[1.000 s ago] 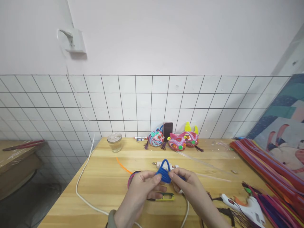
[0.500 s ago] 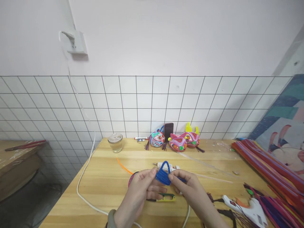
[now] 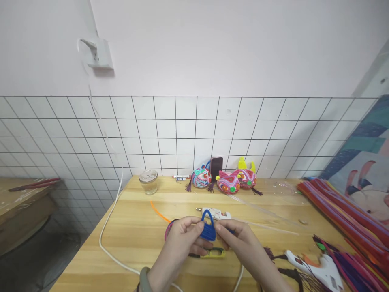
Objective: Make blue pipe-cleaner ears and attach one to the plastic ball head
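Both of my hands pinch a small blue pipe-cleaner piece [image 3: 208, 227], a wound block with a loop on top, above the wooden table [image 3: 136, 227]. My left hand [image 3: 179, 247] grips its left side with thumb and fingers. My right hand [image 3: 243, 245] holds its right side. Just beneath the hands lie yellow-handled snips [image 3: 214, 254] and a round pink and purple coil [image 3: 168, 229], partly hidden by my left hand. A white glue gun [image 3: 216, 213] lies right behind the blue piece.
Three colourful pipe-cleaner animal heads [image 3: 226, 180] and a phone [image 3: 216, 166] stand by the tiled wall, beside a glass jar [image 3: 148, 181]. A second glue gun [image 3: 316, 265] lies front right, a heap of pipe cleaners [image 3: 340, 213] right. A white cable [image 3: 106, 231] runs left.
The blue piece has been turned between my fingers and now sits upright and slightly lower. Both hands stay closed on it; the view has shifted a little.
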`<state>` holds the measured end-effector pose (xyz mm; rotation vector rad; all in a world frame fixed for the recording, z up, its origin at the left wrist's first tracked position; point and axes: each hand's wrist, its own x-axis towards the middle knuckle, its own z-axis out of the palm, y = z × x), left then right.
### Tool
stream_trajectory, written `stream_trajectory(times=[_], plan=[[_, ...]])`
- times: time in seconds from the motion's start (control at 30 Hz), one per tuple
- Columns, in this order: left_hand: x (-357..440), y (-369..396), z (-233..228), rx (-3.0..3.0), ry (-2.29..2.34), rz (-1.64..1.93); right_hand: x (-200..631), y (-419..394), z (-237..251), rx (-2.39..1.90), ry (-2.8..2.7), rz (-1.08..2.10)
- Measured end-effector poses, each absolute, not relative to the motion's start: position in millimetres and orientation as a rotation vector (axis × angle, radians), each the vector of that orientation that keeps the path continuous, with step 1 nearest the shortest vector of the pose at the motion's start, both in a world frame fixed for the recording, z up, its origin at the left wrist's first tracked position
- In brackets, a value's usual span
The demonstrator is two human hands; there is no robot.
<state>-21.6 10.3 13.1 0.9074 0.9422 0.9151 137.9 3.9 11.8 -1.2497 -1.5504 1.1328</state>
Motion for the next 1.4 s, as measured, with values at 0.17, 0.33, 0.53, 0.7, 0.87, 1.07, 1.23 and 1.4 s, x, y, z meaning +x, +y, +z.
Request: stream_trajectory(times=[0.17, 0.33, 0.53, 0.7, 0.87, 1.07, 1.23, 1.4], plan=[[-19, 8, 13, 0.888, 0.915, 0.93, 135, 4, 6, -1.264, -1.489, 1.098], [-17, 7, 13, 0.889, 0.921, 0.936, 133, 3, 5, -1.258, -1.473, 1.112], [-22, 9, 15, 0.86, 0.977, 0.964, 144, 5, 11, -1.186, -1.371, 1.237], [-25, 10, 16, 0.849, 0.95, 0.978, 144, 6, 15, -1.14, -1.243, 1.321], [-25, 9, 16, 0.846, 0.918, 0.973, 143, 2, 15, -1.063, -1.245, 1.356], [-27, 7, 19, 0.849, 0.88, 0.951, 146, 3, 11, -1.053, -1.445, 1.134], [-28, 7, 23, 0.846, 0.908, 0.971, 149, 2, 13, -1.017, -1.659, 0.947], [-28, 7, 23, 0.851, 0.929, 1.003, 150, 0, 22, -0.931, -1.847, 0.861]])
